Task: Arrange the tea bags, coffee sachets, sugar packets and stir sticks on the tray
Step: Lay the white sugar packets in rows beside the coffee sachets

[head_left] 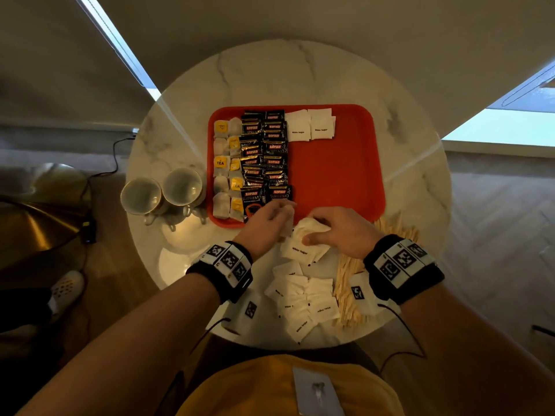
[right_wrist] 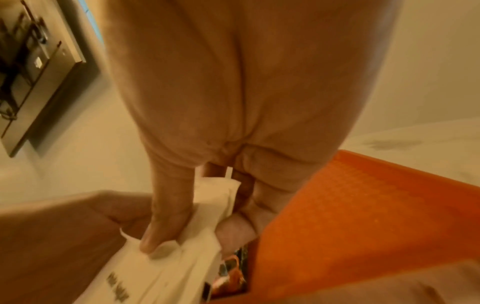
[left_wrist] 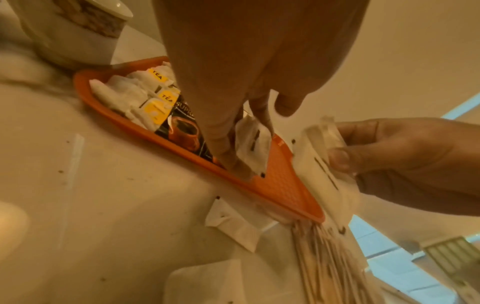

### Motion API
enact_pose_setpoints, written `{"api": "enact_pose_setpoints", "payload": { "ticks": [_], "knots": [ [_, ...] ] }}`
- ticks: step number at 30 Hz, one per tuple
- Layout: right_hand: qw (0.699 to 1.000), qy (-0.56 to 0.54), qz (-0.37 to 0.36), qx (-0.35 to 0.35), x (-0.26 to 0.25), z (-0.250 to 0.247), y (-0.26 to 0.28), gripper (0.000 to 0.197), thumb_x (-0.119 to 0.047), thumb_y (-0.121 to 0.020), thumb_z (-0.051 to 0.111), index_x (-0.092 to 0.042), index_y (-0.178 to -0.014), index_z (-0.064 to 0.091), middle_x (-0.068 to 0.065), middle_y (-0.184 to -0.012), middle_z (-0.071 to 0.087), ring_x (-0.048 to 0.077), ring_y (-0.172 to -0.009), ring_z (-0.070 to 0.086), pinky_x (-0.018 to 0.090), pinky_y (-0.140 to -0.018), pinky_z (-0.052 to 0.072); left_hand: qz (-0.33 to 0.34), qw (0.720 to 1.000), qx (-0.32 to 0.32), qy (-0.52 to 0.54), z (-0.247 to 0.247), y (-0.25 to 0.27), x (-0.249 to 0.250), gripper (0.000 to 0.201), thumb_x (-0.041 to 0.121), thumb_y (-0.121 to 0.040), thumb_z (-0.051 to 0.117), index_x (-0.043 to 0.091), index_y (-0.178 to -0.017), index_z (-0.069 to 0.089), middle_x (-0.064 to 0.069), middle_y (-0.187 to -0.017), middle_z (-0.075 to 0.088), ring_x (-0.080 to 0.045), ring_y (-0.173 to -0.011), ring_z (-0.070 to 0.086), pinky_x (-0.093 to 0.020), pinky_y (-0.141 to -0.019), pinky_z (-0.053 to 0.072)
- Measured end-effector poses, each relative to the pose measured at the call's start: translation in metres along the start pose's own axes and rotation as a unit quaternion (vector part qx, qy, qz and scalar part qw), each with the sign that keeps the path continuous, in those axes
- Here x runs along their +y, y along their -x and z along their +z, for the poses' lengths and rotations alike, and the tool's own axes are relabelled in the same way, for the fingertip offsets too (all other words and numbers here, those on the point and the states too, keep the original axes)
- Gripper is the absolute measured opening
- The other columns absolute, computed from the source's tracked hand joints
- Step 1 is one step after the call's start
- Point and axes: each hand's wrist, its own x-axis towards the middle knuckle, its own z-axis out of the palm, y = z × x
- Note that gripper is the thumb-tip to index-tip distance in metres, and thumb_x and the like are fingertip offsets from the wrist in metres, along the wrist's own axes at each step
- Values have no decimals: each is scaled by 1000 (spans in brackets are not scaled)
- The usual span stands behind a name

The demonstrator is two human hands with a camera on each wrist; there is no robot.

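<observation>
A red tray (head_left: 333,172) carries tea bags (head_left: 226,169) in its left columns, black coffee sachets (head_left: 264,154) beside them, and two piles of white sugar packets (head_left: 310,126) at the far edge. At the tray's near edge my left hand (head_left: 282,211) pinches one sugar packet (left_wrist: 253,144) between thumb and fingers. Right beside it, my right hand (head_left: 312,232) grips a bundle of sugar packets (right_wrist: 202,226) just over the tray's near rim (right_wrist: 363,205). More loose sugar packets (head_left: 300,301) lie on the table between my wrists. Wooden stir sticks (head_left: 345,274) lie under my right wrist.
Two empty cups (head_left: 163,192) stand on the round marble table (head_left: 300,70) just left of the tray. The tray's right half is bare red surface. A cable and a gold lamp base sit on the floor at left.
</observation>
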Motion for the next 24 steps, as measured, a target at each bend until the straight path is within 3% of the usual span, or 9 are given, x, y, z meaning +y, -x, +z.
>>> {"api": "enact_pose_setpoints", "payload": {
  "ticks": [2, 4, 7, 10, 13, 16, 20, 24],
  "knots": [
    [1000, -18, -4, 12, -12, -5, -4, 33, -34, -80, 83, -29, -107, 65, -10, -95, 70, 8, -87, 66, 28, -80, 51, -77, 992, -47, 89, 6, -1, 3, 66, 74, -95, 34, 25, -131, 61, -7, -123, 69, -25, -110, 68, -50, -93, 57],
    [999, -32, 2, 33, -20, -7, -11, 34, -29, -80, 83, -27, -105, 61, -7, -93, 70, 10, -82, 67, 25, -73, 51, -128, 969, -87, 192, 12, -2, 6, 77, 80, -92, 30, 21, -126, 64, -14, -116, 73, -29, -104, 72, -49, -87, 60],
    [997, -7, -2, 72, -29, -4, -21, 23, -25, -87, 77, -27, -103, 61, -7, -93, 68, 12, -85, 66, 24, -70, 50, -128, 954, -78, 261, 15, -2, 9, 54, 65, -101, 37, 24, -127, 61, -15, -113, 69, -29, -99, 69, -49, -83, 61],
    [995, -2, -24, 99, -36, 0, -27, 20, -27, -94, 68, -25, -114, 67, -4, -109, 65, 14, -100, 62, 33, -90, 51, -133, 938, -40, 317, 10, -6, 10, 34, 48, -107, 41, 27, -128, 58, -13, -112, 66, -27, -98, 67, -42, -75, 62],
    [989, 47, -32, 139, -37, 1, -31, 41, -43, -95, 63, -26, -133, 60, -1, -124, 52, 15, -115, 53, 34, -99, 45, -125, 930, 2, 347, 5, -12, 9, 36, 43, -109, 40, 24, -135, 56, -11, -113, 69, -26, -99, 69, -39, -72, 62],
    [987, 45, 8, 156, -37, 6, -31, 67, -56, -83, 72, -27, -139, 49, -4, -123, 50, 13, -110, 51, 34, -93, 47, -108, 915, 20, 388, 2, -17, 12, 39, 41, -110, 36, 21, -137, 53, -14, -124, 70, -32, -111, 70, -42, -75, 63],
    [982, -53, 26, 179, -32, 14, -38, 58, -32, -82, 80, -34, -131, 48, -6, -114, 65, 14, -100, 65, 40, -89, 56, -91, 897, 12, 432, 5, -25, 21, 42, 39, -110, 35, 15, -140, 52, -18, -127, 69, -25, -98, 72, -35, -69, 62],
    [962, -142, 22, 232, -30, 1, -42, 36, -19, -87, 78, -28, -117, 59, -7, -102, 70, 9, -89, 68, 28, -80, 57, -72, 888, 54, 451, 3, -35, 27, 40, 34, -107, 48, 8, -136, 55, -20, -129, 67, -29, -110, 70, -35, -79, 63]
  ]
}}
